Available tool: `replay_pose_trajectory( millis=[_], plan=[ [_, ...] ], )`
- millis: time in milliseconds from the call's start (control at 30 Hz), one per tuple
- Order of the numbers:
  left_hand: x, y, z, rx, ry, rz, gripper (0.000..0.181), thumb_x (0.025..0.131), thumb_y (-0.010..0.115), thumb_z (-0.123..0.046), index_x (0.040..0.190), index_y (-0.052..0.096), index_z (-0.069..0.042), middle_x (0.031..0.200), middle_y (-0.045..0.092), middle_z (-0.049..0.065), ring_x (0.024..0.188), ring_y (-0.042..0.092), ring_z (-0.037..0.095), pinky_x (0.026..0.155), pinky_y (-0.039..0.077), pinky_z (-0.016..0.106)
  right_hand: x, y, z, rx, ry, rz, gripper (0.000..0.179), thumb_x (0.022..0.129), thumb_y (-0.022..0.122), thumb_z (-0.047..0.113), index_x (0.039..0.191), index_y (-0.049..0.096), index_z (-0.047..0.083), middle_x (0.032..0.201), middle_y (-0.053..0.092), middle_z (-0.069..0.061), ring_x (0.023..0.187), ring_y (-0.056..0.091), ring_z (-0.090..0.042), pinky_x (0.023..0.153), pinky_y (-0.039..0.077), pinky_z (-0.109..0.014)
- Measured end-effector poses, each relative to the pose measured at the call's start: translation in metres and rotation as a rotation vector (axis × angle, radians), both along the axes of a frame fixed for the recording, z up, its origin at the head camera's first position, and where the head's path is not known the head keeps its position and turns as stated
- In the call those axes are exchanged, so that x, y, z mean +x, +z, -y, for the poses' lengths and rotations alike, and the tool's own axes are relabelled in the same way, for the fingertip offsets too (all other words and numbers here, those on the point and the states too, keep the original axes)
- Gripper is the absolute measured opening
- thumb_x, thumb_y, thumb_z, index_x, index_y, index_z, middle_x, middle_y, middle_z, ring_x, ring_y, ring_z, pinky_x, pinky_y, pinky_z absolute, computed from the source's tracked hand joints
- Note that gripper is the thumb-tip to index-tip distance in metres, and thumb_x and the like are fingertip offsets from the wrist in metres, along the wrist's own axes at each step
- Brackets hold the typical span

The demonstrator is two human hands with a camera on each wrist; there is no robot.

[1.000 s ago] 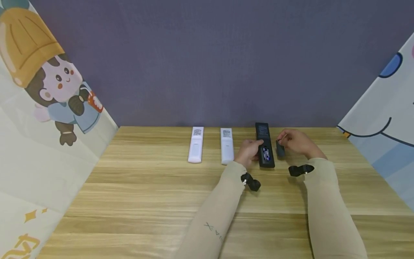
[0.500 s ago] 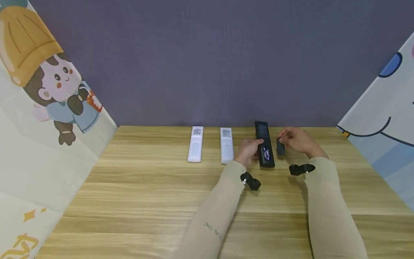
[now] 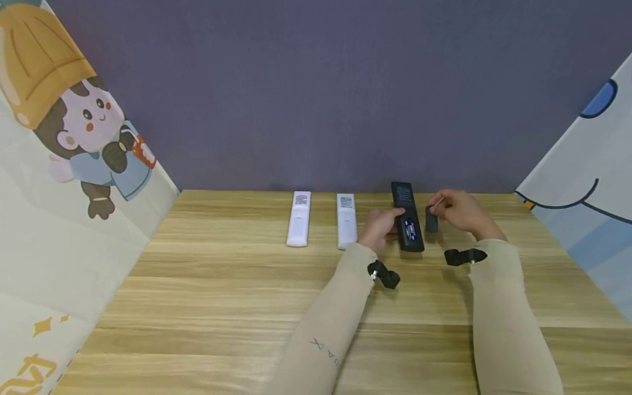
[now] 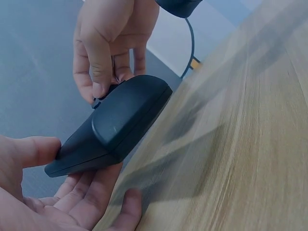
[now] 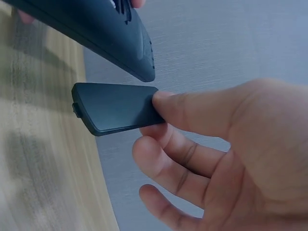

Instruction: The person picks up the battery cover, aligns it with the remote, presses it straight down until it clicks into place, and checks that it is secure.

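Long, slim black plastic remote control: back face up, small print at its far end, rounded and thick at its near end, a fine seam along the side and a small pale scuff on the casing; lifted off the counter, whose pale wood grain lies beneath it
Dark blue cylindrical batteries with pale markings: lying in the uncovered bay in the near half of the black remote
Thin, tapered black plastic battery cover: smooth and matte, a small tab jutting from one end, held just right of the black remote and apart from it
Left hand: holding the black remote from its left side, thumb on the back face, fingers underneath
Right hand: right of the black remote, pinching the cover at the end opposite the tab
Slim white plastic remotes: two, both left of the black remote, one nearer and one farther, backs up
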State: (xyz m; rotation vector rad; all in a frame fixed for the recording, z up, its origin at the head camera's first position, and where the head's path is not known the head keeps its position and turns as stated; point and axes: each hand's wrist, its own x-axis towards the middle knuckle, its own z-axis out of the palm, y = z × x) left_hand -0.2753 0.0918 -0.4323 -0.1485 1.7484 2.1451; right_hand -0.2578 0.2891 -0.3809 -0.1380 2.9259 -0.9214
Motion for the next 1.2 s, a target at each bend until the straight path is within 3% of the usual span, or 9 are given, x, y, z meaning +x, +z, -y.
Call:
replay_pose_trajectory(
  millis=[467, 1200],
  plan=[
    [-0.006, -0.001, -0.001, 0.075, 0.013, 0.028, 0.014, 0.092, 0.072, -0.022, 0.084, 0.073, -0.011, 0.068, 0.068, 0.000, 0.059, 0.060, 0.013, 0.061, 0.052, 0.031, 0.005, 0.009, 0.000, -0.035, -0.012, -0.054, 0.021, 0.106, 0.055, 0.022, 0.119, 0.061, 0.006, 0.095, 0.070, -0.014, 0.082, 0.062, -0.024, 0.064, 0.045, -0.037],
    [-0.005, -0.001, 0.001, 0.078, 0.007, 0.024, 0.017, 0.090, 0.074, -0.024, 0.076, 0.071, -0.015, 0.066, 0.067, -0.001, 0.062, 0.060, 0.016, 0.061, 0.050, 0.032, 0.010, 0.016, 0.003, -0.107, -0.022, -0.059, 0.023, 0.108, 0.052, 0.021, 0.125, 0.062, 0.008, 0.102, 0.070, -0.014, 0.087, 0.060, -0.025, 0.070, 0.049, -0.039]
  ],
)
